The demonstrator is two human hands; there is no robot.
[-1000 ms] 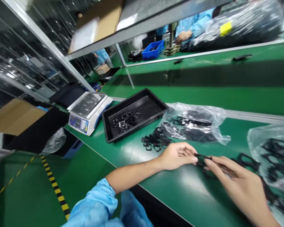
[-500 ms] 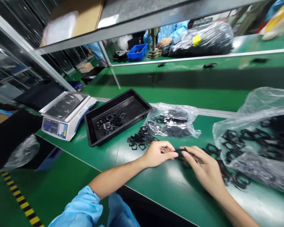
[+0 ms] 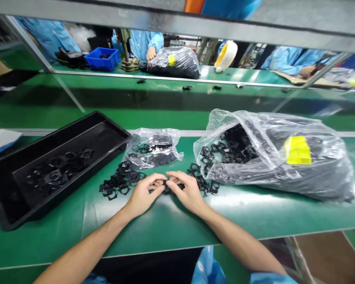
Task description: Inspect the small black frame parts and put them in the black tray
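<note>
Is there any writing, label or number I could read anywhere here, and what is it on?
None can be read.
Yellow label on the large clear bag: no print can be made out.
Small yellow label on the far bag: too small and blurred to read.
Black tray and the black parts by the left hand and right hand: no markings visible.

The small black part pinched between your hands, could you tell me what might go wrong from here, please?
1. The small black part is gripped only by the fingertips of the left hand and right hand; it may slip into the loose pile and get mixed.
2. The big bag gapes open beside the right hand; a nudge might spill more parts.
</note>
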